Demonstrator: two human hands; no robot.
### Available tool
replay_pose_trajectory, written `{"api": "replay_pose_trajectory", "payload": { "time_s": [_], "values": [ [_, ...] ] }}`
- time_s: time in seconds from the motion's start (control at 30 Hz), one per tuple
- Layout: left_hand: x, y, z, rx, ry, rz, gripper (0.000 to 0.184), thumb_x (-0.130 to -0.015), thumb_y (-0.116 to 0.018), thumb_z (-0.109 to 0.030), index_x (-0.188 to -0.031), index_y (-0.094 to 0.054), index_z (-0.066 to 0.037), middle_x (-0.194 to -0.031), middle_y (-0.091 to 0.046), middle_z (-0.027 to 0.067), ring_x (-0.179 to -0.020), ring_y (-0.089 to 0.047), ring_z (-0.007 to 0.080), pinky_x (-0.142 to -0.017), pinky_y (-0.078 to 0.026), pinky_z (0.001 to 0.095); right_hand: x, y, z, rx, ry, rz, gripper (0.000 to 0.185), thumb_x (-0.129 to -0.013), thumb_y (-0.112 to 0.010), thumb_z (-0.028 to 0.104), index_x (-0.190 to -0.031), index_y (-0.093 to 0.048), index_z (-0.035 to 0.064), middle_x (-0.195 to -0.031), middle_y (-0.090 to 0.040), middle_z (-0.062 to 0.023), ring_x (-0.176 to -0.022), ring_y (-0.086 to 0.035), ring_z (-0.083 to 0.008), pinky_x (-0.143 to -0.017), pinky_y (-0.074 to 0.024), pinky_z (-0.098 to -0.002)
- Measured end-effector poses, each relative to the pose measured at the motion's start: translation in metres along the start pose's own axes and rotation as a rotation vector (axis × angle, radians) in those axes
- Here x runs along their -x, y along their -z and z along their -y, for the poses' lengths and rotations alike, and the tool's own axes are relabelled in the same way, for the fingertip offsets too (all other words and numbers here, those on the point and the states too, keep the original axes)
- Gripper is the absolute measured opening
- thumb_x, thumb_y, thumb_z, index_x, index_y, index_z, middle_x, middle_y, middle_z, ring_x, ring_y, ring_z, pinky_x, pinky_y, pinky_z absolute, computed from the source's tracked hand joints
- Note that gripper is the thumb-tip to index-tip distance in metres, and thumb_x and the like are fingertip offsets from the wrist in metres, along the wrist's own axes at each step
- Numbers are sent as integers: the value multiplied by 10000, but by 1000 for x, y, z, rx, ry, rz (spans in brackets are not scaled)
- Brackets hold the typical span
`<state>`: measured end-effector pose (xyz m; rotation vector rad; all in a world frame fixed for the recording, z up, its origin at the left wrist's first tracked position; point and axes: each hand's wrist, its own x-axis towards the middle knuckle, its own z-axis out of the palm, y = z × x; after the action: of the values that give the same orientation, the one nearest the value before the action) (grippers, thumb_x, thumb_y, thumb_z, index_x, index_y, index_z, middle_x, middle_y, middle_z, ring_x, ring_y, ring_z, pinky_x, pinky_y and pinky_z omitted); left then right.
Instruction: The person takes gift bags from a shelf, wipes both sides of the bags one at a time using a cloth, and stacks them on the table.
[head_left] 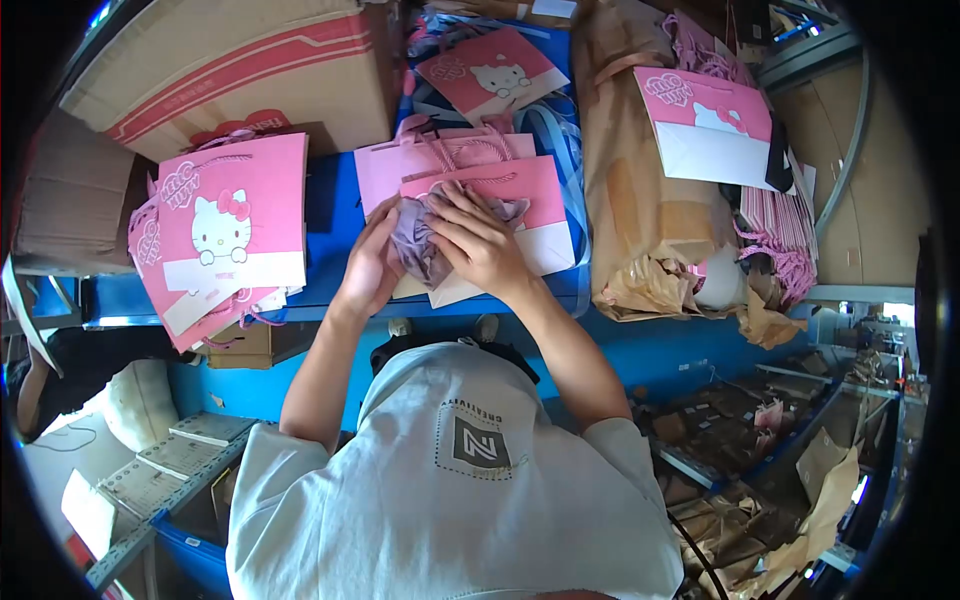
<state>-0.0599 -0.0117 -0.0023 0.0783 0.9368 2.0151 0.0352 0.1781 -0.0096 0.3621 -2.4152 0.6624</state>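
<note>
A crumpled greyish-purple cloth lies bunched over a pink and white paper gift bag. My right hand is over the cloth, its fingers curved across the folds and holding it. From the left, my left hand touches the cloth's edge, with the fingers stretched out and the palm turned toward it. Under and behind that bag shows another pink bag with twisted rope handles. Further back lies a pink bag with a white cat face.
Pink cat-print bags are stacked at the left, before a large cardboard box. Brown wrapping paper stands to the right, with another pink bag on it. A blue surface runs beneath. Another person's arm shows at far left.
</note>
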Motion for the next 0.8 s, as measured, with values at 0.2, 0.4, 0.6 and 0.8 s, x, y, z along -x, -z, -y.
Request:
{"api": "replay_pose_trajectory", "payload": {
  "time_s": [0.2,0.4,0.6,0.8],
  "values": [
    [3,-19,-7,-47,47,-10,515,-1114,-581,-136,-1603,-436,-66,-1439,-638,135,-1236,-662,207,-1048,-542,318,8,-2,4,24,-237,-345,370,-874,-762,-38,-1237,-740,30,-1409,-670,-150,-1322,-635,-336,-1095,-537,-448],
    [2,-27,12,-421,-161,51,512,-1087,-590,-34,-1582,-460,-41,-1380,-671,130,-1151,-673,178,-1023,-529,287,-1,10,-3,251,-474,-464,256,-921,-740,38,-1173,-740,81,-1194,-682,-113,-1083,-649,-327,-905,-533,-429],
    [-1,-21,19,-629,-284,1,562,-1052,-554,84,-1590,-441,-33,-1371,-666,135,-1101,-661,163,-976,-517,269,-4,17,-31,653,-448,-269,227,-922,-701,76,-1145,-723,112,-1068,-641,-128,-934,-598,-318,-786,-477,-428],
    [-3,-11,30,-721,-297,-102,573,-1043,-519,122,-1589,-431,-26,-1328,-673,133,-1061,-647,145,-914,-516,268,23,46,-59,786,-726,-307,170,-987,-672,123,-1149,-718,105,-1037,-617,-143,-892,-627,-361,-717,-547,-477]
  ]
}}
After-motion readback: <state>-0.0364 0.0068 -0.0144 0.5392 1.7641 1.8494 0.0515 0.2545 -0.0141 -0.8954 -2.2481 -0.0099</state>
